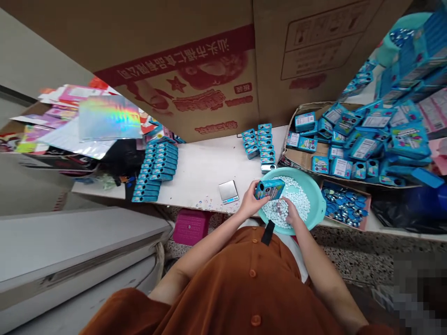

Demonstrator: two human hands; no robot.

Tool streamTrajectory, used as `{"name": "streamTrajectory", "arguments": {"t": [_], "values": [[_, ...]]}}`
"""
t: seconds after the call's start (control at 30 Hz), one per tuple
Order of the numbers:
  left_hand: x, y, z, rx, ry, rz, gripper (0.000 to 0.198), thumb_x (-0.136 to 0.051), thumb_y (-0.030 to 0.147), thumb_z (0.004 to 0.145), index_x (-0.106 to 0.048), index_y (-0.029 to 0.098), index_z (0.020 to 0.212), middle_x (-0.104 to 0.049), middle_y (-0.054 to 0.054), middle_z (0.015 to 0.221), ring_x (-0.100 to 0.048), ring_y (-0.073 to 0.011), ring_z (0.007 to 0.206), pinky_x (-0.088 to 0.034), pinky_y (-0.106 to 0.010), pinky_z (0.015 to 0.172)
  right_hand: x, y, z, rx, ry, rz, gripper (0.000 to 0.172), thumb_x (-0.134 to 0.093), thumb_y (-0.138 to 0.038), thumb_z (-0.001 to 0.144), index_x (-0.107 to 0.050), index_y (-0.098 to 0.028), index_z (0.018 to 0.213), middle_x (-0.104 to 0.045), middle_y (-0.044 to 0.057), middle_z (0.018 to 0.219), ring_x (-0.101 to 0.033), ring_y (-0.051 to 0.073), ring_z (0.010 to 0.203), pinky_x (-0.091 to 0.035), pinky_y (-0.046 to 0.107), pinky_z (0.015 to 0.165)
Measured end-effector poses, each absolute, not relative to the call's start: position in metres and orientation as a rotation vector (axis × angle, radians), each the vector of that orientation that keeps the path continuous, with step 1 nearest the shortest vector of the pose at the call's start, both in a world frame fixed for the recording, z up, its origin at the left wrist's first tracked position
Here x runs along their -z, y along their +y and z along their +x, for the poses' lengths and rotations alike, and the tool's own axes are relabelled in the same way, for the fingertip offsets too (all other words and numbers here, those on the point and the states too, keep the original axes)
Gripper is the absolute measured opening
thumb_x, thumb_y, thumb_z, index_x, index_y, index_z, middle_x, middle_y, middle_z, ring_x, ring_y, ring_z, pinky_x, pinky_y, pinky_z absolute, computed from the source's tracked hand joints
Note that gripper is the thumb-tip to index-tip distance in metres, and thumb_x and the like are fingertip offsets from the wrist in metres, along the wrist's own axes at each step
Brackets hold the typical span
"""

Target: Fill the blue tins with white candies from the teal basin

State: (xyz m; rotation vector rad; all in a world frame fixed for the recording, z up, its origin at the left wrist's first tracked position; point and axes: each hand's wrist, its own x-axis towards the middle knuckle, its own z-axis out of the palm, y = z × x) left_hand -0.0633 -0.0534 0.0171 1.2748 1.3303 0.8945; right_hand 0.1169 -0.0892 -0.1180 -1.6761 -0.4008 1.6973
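My left hand [252,201] is closed around a small blue printed box [270,190] with a dark round opening in one end, tilted over a turquoise basin [317,204]. Small round white pellets [299,199] fill much of the basin. Down among them is my right hand [290,213], its fingers curled round a handful of pellets just below the box. Part of its fingers is hidden by the pellets. A small digital scale [228,191] lies on the white table to the left of my left hand.
Blue boxes stand in rows at the left [155,170] and behind the basin [266,144]. An open carton [314,162] of blue boxes and a tray of shiny blue caps [345,204] lie right. A large cardboard box [209,70] stands behind; a pink stool [190,227] is below.
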Motion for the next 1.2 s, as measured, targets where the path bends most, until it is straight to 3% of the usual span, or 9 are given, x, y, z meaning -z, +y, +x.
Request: {"name": "streamTrajectory", "arguments": {"t": [0.1,0.2,0.5,0.73,1.0,1.2], "values": [[-0.019,-0.053,-0.065,-0.843,1.386,1.446,0.043,-0.067,0.022,0.071,-0.049,0.02,0.11,-0.057,-0.004,0.105,-0.056,-0.019,0.099,-0.044,-0.03,0.089,0.103,-0.092,0.125,-1.851,-0.124,-1.393,0.028,-0.055,-0.047,0.073,-0.053,-0.02,0.069,-0.053,-0.002,0.054,-0.041,0.01,0.041,-0.035,0.023,0.042],[-0.016,-0.054,-0.067,-0.794,1.401,1.623,0.04,-0.067,0.021,0.071,-0.054,0.021,0.109,-0.057,-0.005,0.104,-0.055,-0.0208,0.101,-0.044,-0.032,0.09,0.079,-0.09,0.132,-1.768,0.016,-1.222,0.027,-0.053,-0.048,0.076,-0.048,-0.022,0.07,-0.051,-0.004,0.057,-0.039,0.008,0.042,-0.03,0.02,0.039],[0.0,-0.072,-0.055,-0.595,1.281,1.839,0.047,-0.063,0.01,0.067,-0.06,0.021,0.113,-0.048,-0.004,0.093,-0.053,-0.0173,0.09,-0.048,-0.03,0.081,0.007,-0.072,0.136,-1.568,0.299,-0.748,0.025,-0.04,-0.043,0.087,-0.049,-0.023,0.075,-0.051,-0.005,0.06,-0.042,0.006,0.042,-0.032,0.017,0.036],[0.001,-0.075,-0.051,-0.568,1.162,1.973,0.05,-0.061,0.009,0.066,-0.06,0.022,0.114,-0.046,-0.004,0.09,-0.049,-0.0171,0.088,-0.045,-0.028,0.075,-0.007,-0.072,0.113,-1.448,0.135,-0.888,0.026,-0.049,-0.047,0.082,-0.049,-0.023,0.073,-0.052,-0.006,0.057,-0.042,0.007,0.041,-0.033,0.02,0.037],[0.0,-0.079,-0.052,-0.594,1.132,1.911,0.051,-0.066,0.013,0.065,-0.061,0.023,0.114,-0.046,-0.004,0.093,-0.049,-0.0184,0.089,-0.044,-0.03,0.078,-0.015,-0.07,0.095,-1.267,-0.016,-1.033,0.031,-0.049,-0.052,0.081,-0.051,-0.022,0.073,-0.055,-0.005,0.061,-0.053,0.01,0.054,-0.045,0.024,0.052],[0.003,-0.082,-0.053,-0.633,1.237,1.723,0.046,-0.067,0.019,0.068,-0.062,0.022,0.113,-0.046,-0.002,0.09,-0.05,-0.0163,0.088,-0.045,-0.028,0.078,-0.021,-0.066,0.088,-1.26,-0.134,-1.043,0.035,-0.047,-0.054,0.082,-0.05,-0.021,0.068,-0.052,-0.003,0.059,-0.052,0.01,0.053,-0.043,0.024,0.05]]}}
